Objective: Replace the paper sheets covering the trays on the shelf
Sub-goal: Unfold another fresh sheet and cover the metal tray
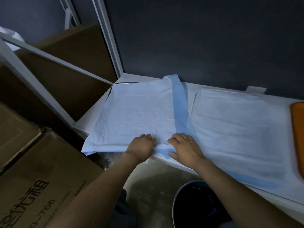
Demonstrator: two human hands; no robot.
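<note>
A pale blue paper sheet (pixel 138 112) lies spread over the left tray on the white shelf (pixel 194 85); only the tray's dark far-left corner (pixel 113 87) shows. Its right border is folded back as a darker blue strip (pixel 179 102). A second sheet (pixel 233 129) covers the tray beside it on the right. My left hand (pixel 142 147) rests on the near edge of the left sheet, fingers bent, knuckles up. My right hand (pixel 185 148) lies flat on the same edge just to the right, fingers spread, pressing the paper down.
An orange tray (pixel 297 134) sits at the shelf's right end. Cardboard boxes (pixel 41 170) stand at the left, behind white shelf posts (pixel 108 35). A round dark bin (pixel 197 204) stands on the floor below the shelf. A dark wall backs the shelf.
</note>
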